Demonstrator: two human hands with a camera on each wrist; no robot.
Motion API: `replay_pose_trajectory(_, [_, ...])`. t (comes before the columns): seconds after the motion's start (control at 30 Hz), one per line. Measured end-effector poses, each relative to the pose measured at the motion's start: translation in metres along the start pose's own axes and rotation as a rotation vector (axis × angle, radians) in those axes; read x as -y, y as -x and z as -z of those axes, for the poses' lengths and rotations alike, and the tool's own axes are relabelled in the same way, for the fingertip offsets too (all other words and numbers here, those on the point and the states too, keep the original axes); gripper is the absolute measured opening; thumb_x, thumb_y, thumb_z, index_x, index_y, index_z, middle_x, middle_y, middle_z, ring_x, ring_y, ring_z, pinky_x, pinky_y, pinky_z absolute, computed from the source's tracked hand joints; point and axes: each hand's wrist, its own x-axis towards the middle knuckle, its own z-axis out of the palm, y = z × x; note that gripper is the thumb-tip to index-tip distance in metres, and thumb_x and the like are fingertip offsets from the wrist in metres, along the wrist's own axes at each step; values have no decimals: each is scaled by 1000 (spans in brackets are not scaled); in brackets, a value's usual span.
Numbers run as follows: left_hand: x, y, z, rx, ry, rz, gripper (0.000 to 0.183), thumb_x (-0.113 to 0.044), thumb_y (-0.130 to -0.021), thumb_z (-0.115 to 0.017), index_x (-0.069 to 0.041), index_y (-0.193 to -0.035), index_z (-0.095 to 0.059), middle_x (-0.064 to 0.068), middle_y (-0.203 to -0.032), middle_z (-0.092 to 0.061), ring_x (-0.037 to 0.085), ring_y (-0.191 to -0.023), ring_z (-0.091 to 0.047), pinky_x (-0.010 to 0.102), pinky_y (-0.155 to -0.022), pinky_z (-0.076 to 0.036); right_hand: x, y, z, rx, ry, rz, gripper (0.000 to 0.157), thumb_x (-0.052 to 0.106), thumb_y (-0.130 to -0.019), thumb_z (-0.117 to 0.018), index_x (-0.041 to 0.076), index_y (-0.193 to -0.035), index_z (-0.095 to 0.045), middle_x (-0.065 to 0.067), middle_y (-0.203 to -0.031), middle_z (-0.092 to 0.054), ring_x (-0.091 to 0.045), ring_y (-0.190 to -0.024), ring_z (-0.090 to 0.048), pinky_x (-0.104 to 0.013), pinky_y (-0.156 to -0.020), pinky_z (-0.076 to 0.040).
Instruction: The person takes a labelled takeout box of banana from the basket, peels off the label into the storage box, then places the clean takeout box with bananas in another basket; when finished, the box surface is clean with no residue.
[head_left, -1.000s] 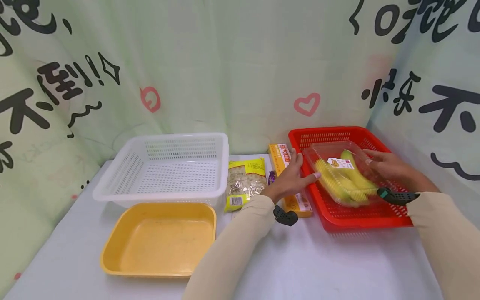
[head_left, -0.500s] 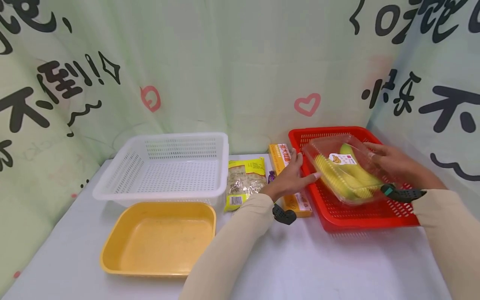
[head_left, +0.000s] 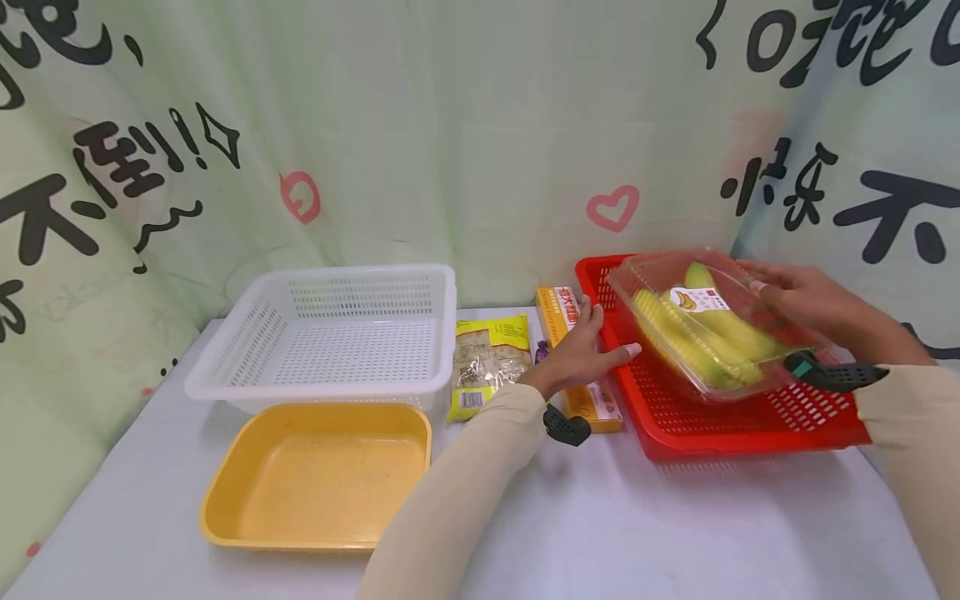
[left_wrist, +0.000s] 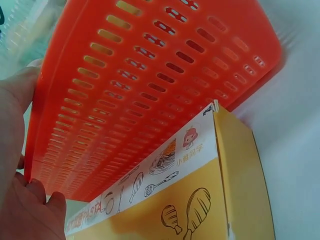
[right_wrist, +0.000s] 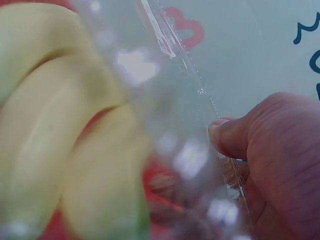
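My right hand (head_left: pixel 817 304) pinches the right edge of a clear plastic box (head_left: pixel 699 298) with a white label, holding it tilted over the red basket (head_left: pixel 720 447). Inside the box lie yellow bananas (right_wrist: pixel 45 125), seen close up in the right wrist view. There my thumb (right_wrist: pixel 230 137) presses the box's edge, and blurred fingers show through the plastic. At the basket's left rim my left hand (head_left: pixel 573 354) grips with the thumb over the top and the fingers outside, as the left wrist view shows. The yellow pasta box (left_wrist: pixel 185 200) stands right below those fingers.
A white perforated basket (head_left: pixel 318 393) stands at the back left, with a yellow tray (head_left: pixel 315 483) in front. Between the baskets lie a yellow-and-clear food bag (head_left: pixel 491 367) and a small purple packet (head_left: pixel 542 352). A printed curtain (head_left: pixel 517 150) hangs behind.
My right hand has moved right and slightly up, drawing the box of bananas with it and tilting it more over the red basket. The left hand stays at the rim.
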Motion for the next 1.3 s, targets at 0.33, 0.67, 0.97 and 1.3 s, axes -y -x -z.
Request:
replay_pose_trajectory(0.33, [7, -1, 6, -13, -42, -14, 95, -56, -86, -64, -22, -158, -12, -13, -162, 0, 15, -147, -13, 43, -101, -44, 21, 5, 6, -18, -21, 47, 74, 38, -101, -50, 15, -157, -8, -34, -143, -29, -48, -110, -46, -45, -73, -58])
replay_pose_trajectory(0.67, [11, 11, 40, -97, 160, -93, 99, -59, -81, -68, -31, -157, -12, 4, -148, -43, 25, -128, -46, 39, -94, -50, 54, 11, 0, -28, 21, 153, 67, 42, -101, -47, 20, -157, -17, -29, -144, -34, -43, -111, -48, -41, -72, -58])
replay_pose_trajectory(0.97, [-4, 33, 88, -104, 166, -292, 102, -35, -86, -74, -16, -158, -4, -7, -161, -8, 12, -143, -22, 23, -110, -28, 84, 20, -11, 14, -14, 216, 60, 37, -102, -49, 25, -156, -25, -24, -143, -39, -37, -109, -54, -40, -70, -58])
replay_pose_trajectory(1.3, [-20, 73, 128, -51, 7, -408, 123, -51, -69, -85, -35, -156, 1, -15, -159, -6, 23, -141, -29, 30, -110, -30, 116, 24, -32, 53, 14, 412, 51, 23, -102, -51, 22, -152, -37, -17, -144, -43, -33, -119, -47, -30, -73, -56])
